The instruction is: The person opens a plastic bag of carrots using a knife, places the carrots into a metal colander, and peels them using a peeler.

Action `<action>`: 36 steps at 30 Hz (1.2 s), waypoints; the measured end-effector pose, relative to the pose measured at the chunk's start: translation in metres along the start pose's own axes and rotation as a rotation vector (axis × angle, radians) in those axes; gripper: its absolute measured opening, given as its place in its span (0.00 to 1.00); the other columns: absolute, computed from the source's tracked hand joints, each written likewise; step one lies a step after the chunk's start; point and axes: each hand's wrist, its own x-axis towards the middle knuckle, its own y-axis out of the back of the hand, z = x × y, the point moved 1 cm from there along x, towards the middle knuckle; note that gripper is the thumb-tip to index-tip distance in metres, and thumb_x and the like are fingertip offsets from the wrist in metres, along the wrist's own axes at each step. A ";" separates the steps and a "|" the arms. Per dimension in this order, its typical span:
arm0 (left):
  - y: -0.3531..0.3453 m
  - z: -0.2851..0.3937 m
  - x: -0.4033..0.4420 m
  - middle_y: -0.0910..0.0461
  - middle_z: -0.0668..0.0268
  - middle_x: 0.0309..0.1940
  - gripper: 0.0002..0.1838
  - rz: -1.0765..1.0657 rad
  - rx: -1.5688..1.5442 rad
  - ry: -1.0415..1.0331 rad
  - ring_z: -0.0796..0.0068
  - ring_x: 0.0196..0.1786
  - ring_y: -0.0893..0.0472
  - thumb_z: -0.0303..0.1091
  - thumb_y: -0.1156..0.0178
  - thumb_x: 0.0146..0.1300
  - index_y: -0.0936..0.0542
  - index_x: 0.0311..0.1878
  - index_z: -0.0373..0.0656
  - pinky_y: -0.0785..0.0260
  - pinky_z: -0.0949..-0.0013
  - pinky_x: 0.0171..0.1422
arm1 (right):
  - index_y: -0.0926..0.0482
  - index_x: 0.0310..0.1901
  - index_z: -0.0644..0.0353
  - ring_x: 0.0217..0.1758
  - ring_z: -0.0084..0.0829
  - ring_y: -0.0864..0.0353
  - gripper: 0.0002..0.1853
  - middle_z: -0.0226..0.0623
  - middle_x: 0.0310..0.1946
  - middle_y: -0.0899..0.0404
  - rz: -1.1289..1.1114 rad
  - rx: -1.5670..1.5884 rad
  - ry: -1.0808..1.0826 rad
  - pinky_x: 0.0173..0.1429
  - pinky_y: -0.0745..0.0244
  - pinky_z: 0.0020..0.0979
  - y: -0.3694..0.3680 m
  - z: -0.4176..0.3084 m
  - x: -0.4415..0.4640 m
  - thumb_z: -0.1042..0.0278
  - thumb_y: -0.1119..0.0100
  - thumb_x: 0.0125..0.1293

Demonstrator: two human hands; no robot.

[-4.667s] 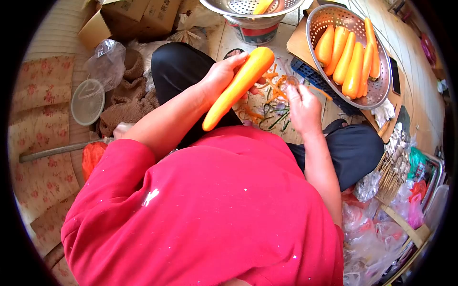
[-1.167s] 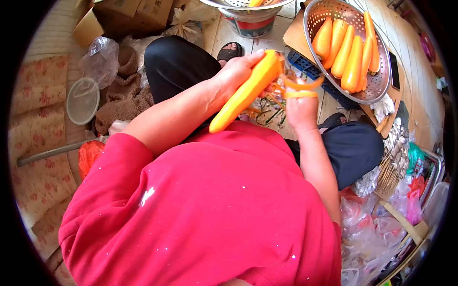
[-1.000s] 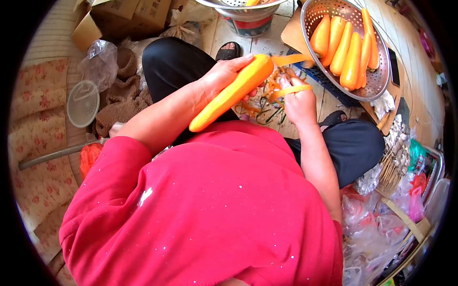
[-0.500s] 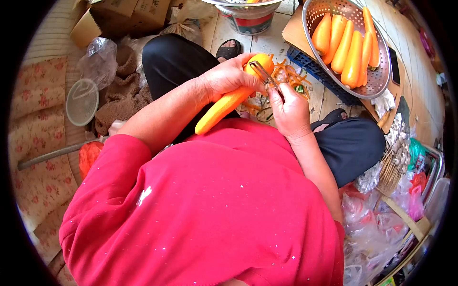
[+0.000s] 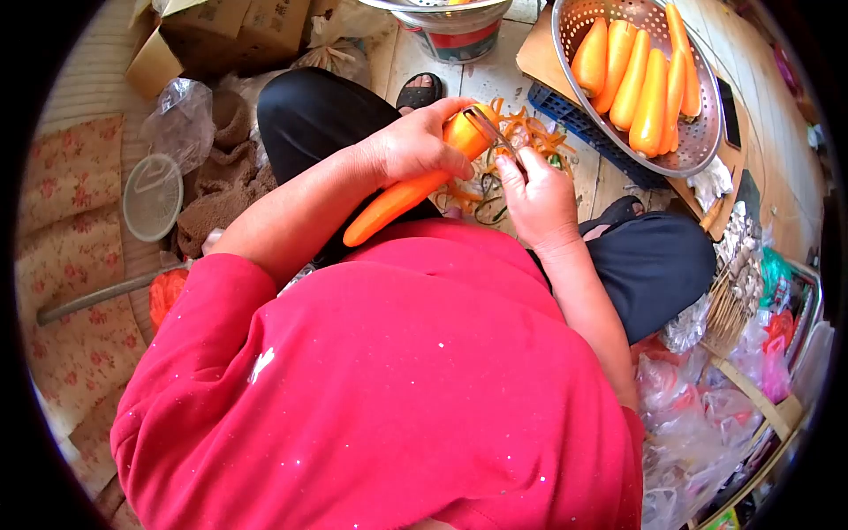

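My left hand [image 5: 422, 148] is wrapped round a large orange carrot [image 5: 387, 210], whose narrow end points down toward my shirt. A metal peeler [image 5: 495, 131] is in my right hand [image 5: 539, 196], its head against the carrot's thick upper end. Thumb and fingers of the right hand are closed on its handle. Orange and some dark green peelings [image 5: 530, 137] lie on the floor beyond and below the hands. Several orange carrots [image 5: 649, 102] lie side by side in an oval metal colander [image 5: 707, 150] at the upper right.
The colander rests on a board [image 5: 541, 55] over a blue crate [image 5: 583, 132]. A phone [image 5: 729, 113] lies beside it. Another colander tops a bucket [image 5: 458, 42]. Cardboard boxes [image 5: 221, 40], a brown cloth [image 5: 221, 199] and a round lid [image 5: 153, 197] are left; plastic bags [image 5: 698, 442] lower right.
The peel strips hanging at my right hand are gone. The peeler has come over to the carrot's thick end. Lately the carrot has shifted slightly left, both hands still holding their things.
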 end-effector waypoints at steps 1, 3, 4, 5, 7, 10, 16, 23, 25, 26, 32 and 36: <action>-0.002 0.002 0.000 0.26 0.60 0.51 0.45 -0.001 0.024 0.015 0.70 0.52 0.25 0.22 0.33 0.45 0.40 0.69 0.40 0.29 0.68 0.56 | 0.24 0.36 0.62 0.32 0.49 0.21 0.14 0.52 0.26 0.23 0.003 -0.001 -0.002 0.35 0.29 0.41 0.000 0.003 0.001 0.57 0.46 0.69; -0.003 -0.003 -0.001 0.26 0.60 0.51 0.45 -0.038 0.007 -0.076 0.70 0.53 0.25 0.21 0.33 0.44 0.40 0.70 0.40 0.30 0.68 0.57 | 0.23 0.36 0.62 0.34 0.55 0.21 0.17 0.53 0.29 0.20 -0.003 -0.025 -0.177 0.39 0.27 0.49 -0.002 0.020 0.009 0.54 0.48 0.68; -0.003 -0.004 -0.003 0.26 0.61 0.52 0.46 -0.073 -0.011 -0.165 0.70 0.53 0.26 0.19 0.33 0.44 0.40 0.70 0.41 0.31 0.68 0.58 | 0.22 0.38 0.62 0.35 0.56 0.20 0.18 0.53 0.30 0.20 -0.136 -0.112 -0.265 0.40 0.27 0.48 -0.004 0.040 0.015 0.53 0.49 0.69; -0.003 -0.001 -0.005 0.26 0.61 0.52 0.46 -0.081 -0.005 -0.165 0.70 0.53 0.26 0.19 0.33 0.44 0.40 0.70 0.41 0.31 0.68 0.58 | 0.21 0.39 0.62 0.36 0.55 0.20 0.18 0.54 0.31 0.20 -0.198 -0.097 -0.304 0.41 0.27 0.47 -0.001 0.046 0.016 0.53 0.48 0.68; 0.002 0.005 -0.008 0.26 0.62 0.52 0.48 -0.068 -0.142 -0.082 0.70 0.56 0.27 0.17 0.33 0.42 0.40 0.70 0.42 0.31 0.68 0.59 | 0.21 0.40 0.63 0.36 0.52 0.19 0.18 0.54 0.30 0.20 -0.101 0.045 -0.348 0.41 0.27 0.46 -0.001 0.047 0.013 0.53 0.48 0.68; 0.005 0.005 -0.009 0.24 0.58 0.49 0.41 -0.055 -0.353 -0.014 0.69 0.43 0.21 0.20 0.38 0.45 0.37 0.67 0.43 0.25 0.70 0.45 | 0.22 0.37 0.62 0.34 0.52 0.20 0.17 0.53 0.29 0.20 0.007 0.143 -0.205 0.38 0.27 0.46 0.002 0.024 0.010 0.54 0.47 0.68; -0.003 0.004 -0.008 0.22 0.54 0.44 0.39 -0.092 -0.471 0.034 0.70 0.29 0.21 0.23 0.41 0.44 0.36 0.66 0.42 0.25 0.71 0.31 | 0.25 0.31 0.61 0.31 0.55 0.21 0.16 0.51 0.26 0.21 0.127 0.006 0.001 0.34 0.28 0.49 -0.003 0.008 0.002 0.55 0.46 0.68; 0.003 0.006 -0.018 0.22 0.56 0.41 0.34 -0.178 -0.542 -0.075 0.70 0.27 0.21 0.29 0.40 0.44 0.32 0.61 0.41 0.26 0.72 0.27 | 0.23 0.35 0.62 0.34 0.50 0.21 0.19 0.50 0.27 0.21 -0.074 -0.061 -0.318 0.40 0.29 0.44 -0.009 0.044 0.013 0.52 0.49 0.69; 0.007 0.004 -0.015 0.23 0.58 0.39 0.32 -0.032 -0.559 0.025 0.70 0.28 0.21 0.35 0.39 0.49 0.32 0.60 0.41 0.26 0.72 0.26 | 0.24 0.35 0.62 0.31 0.49 0.22 0.20 0.48 0.26 0.21 -0.017 -0.008 -0.261 0.39 0.29 0.42 -0.008 0.033 0.013 0.50 0.50 0.69; 0.006 -0.003 -0.009 0.23 0.59 0.37 0.27 -0.012 -0.599 0.019 0.70 0.30 0.21 0.44 0.41 0.56 0.30 0.57 0.41 0.25 0.72 0.25 | 0.25 0.34 0.63 0.30 0.44 0.22 0.19 0.46 0.25 0.22 0.005 0.025 -0.248 0.38 0.30 0.40 -0.009 0.032 0.012 0.52 0.50 0.70; 0.010 -0.017 0.026 0.22 0.60 0.34 0.28 0.092 -1.062 0.153 0.70 0.27 0.23 0.57 0.56 0.71 0.27 0.51 0.37 0.25 0.71 0.27 | 0.26 0.31 0.61 0.28 0.48 0.20 0.14 0.48 0.23 0.23 -0.001 0.250 -0.036 0.32 0.28 0.42 -0.002 -0.008 -0.005 0.58 0.45 0.68; 0.010 -0.020 0.042 0.23 0.62 0.33 0.30 0.108 -1.164 0.169 0.72 0.27 0.24 0.59 0.58 0.70 0.26 0.50 0.38 0.26 0.71 0.30 | 0.27 0.30 0.58 0.28 0.45 0.20 0.10 0.42 0.24 0.22 -0.045 0.218 0.268 0.30 0.27 0.38 -0.003 -0.026 -0.015 0.63 0.38 0.62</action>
